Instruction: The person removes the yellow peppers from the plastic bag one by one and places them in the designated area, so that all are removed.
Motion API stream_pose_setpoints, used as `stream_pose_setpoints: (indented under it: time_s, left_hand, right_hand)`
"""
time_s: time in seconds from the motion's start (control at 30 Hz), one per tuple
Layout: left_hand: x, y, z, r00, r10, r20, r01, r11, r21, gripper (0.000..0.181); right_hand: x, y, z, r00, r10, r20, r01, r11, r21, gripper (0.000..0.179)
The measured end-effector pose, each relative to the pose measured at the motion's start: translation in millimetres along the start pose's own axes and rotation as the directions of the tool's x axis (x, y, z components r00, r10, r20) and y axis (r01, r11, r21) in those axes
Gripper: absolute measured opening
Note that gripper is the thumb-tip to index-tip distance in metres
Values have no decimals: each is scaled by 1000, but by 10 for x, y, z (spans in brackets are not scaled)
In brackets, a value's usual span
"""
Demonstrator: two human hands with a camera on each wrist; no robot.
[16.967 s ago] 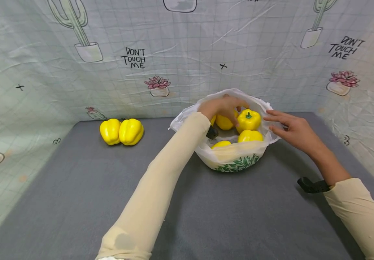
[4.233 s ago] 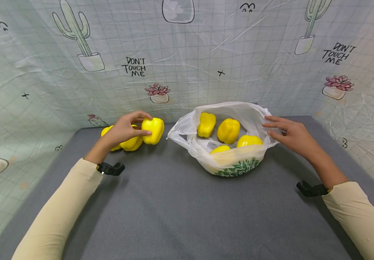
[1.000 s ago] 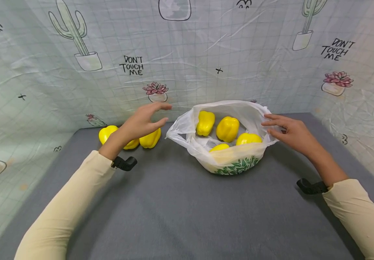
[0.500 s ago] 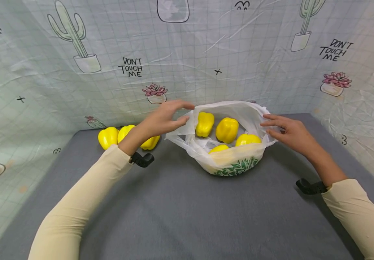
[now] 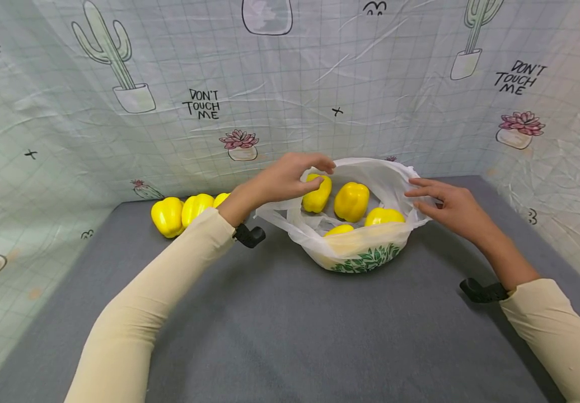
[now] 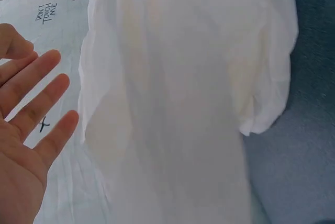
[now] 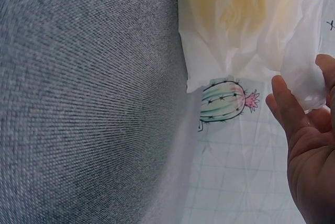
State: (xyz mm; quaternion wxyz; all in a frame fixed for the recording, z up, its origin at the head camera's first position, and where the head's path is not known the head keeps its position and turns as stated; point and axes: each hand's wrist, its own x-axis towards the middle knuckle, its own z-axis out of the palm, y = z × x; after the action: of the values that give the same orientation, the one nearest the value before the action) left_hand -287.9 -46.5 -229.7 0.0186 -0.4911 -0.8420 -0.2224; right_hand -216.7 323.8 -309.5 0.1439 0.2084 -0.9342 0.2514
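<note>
A white plastic bag (image 5: 315, 246) with green leaf print stands wide-mouthed on the grey table. Several yellow bell peppers (image 5: 352, 201) lie inside it. My left hand (image 5: 290, 176) hovers over the bag's left side, fingers spread and holding nothing. It overlaps the leftmost pepper (image 5: 317, 196) in the bag in the head view. In the left wrist view the hand (image 6: 26, 135) is beside the white plastic, palm showing. My right hand (image 5: 451, 207) holds the bag's right rim; the right wrist view shows the plastic edge (image 7: 306, 82) between thumb and fingers.
Three yellow bell peppers (image 5: 167, 217) stand in a row at the table's back left, the rightmost partly hidden behind my left wrist. A cactus-printed sheet (image 5: 290, 84) hangs right behind the table (image 5: 290, 336) and along its sides.
My left hand took a pepper from the bag, set it beside the two at the left and let go. It has since moved right, over the bag. The right hand stays at the rim.
</note>
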Motion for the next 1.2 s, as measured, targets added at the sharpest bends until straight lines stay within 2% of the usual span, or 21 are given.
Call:
stream_pose_setpoints:
  time_s: [0.2,0.37,0.6,0.7,0.9,1.1,1.2]
  left_hand:
    - [195,-4,43,996,-54,72,52,998,24,39]
    - [320,10,95,990,-83,111,83,997,1,39]
    - [508,86,166,977,-70,202,70,998,7,36]
    - [586,109,185,965,-80,249,78,997,16,36]
    - [667,85,223,930,-126,346,133,991,3,37]
    - [740,9,286,917,-165,362,161,986,43,38]
    - [782,-11,304,904,-194,381,181,981,70,40]
  right_hand:
    - [-1,1,-10,1000,-3,4,3,1000,-3,29]
    - [-3,-6,-21,1000,5,6,-5,1000,-2,29]
    - [-3,-10,-29,1000,4,6,-4,1000,-1,29]
    - [-5,-11,-31,1000,7,4,-7,1000,0,29]
    - [-15,-6,-35,1000,8,8,-8,1000,-3,30]
    - [-19,1,-25,1000,5,13,-5,1000,0,30]
    - [-11,-4,-18,1000,8,14,-8,1000,-6,30]
